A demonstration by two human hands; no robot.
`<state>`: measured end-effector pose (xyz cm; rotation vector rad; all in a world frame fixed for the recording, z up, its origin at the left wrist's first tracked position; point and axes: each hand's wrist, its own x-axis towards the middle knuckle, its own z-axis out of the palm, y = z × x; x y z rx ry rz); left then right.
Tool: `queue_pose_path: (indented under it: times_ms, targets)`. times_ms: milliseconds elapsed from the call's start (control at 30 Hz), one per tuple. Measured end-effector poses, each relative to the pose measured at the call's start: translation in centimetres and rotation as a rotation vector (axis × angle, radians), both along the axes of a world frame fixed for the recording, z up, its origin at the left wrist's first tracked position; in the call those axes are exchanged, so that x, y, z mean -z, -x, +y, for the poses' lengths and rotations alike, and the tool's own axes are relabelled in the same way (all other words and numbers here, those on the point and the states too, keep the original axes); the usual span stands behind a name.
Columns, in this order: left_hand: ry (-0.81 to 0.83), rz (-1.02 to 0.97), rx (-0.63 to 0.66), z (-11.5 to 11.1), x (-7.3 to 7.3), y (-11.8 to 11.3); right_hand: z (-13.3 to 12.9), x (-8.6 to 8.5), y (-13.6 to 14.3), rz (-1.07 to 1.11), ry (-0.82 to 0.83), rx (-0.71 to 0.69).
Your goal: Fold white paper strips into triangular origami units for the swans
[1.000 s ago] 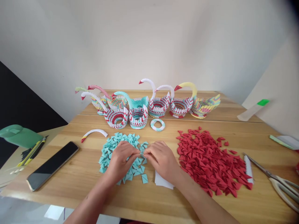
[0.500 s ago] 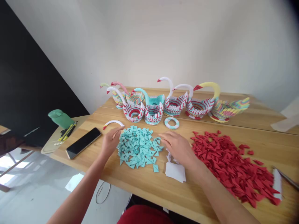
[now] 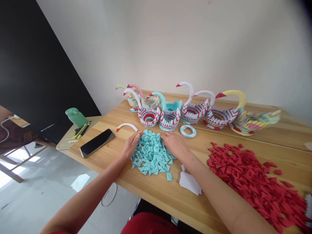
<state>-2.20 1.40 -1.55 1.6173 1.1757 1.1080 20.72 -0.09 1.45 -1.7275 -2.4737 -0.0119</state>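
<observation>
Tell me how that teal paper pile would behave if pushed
The teal paper pile would probably spread and shift, since its pieces look unjoined. They're likely light, being small folded paper. The near stray piece may slide easily on the flat table.

Turquoise pieces (image 3: 152, 154), frame centre: matt folded paper. Red pieces (image 3: 253, 182), lower right: same. Surface (image 3: 202, 143): smooth grained wood. Phone (image 3: 97, 143), left: glossy.

Head-worn camera: faces forward and down from above the near edge of the wooden table (image 3: 200, 143). Teal folded-paper pile (image 3: 151, 154) lies at close range, just 6 o'clock of centre. Coverage reaches wall (image 3: 195, 42) at 12 o'clock, floor (image 3: 48, 191) at 8 o'clock.
</observation>
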Motion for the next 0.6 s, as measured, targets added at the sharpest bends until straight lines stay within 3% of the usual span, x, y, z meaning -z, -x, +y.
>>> queue_pose_path:
  times_ms: [133,233,333,500,600]
  targets:
    - [-0.003,-0.05,0.071,0.4,0.6,-0.1,-0.1,0.4,-0.6,0.063,0.003,0.002]
    - [-0.04,-0.034,0.029,0.6,0.4,0.0,-0.1,0.7,-1.5,0.129,0.006,0.018]
    - [-0.148,0.073,-0.008,0.4,-1.2,-1.0,0.0,0.7,-2.4,0.183,0.013,0.038]
    - [-0.437,0.113,0.075,0.8,-5.3,-4.5,-0.1,-0.7,-2.8,0.215,0.013,0.082]
    - [-0.543,0.079,0.062,1.9,-6.1,-5.9,-0.4,-1.3,-2.5,0.195,0.028,0.09]
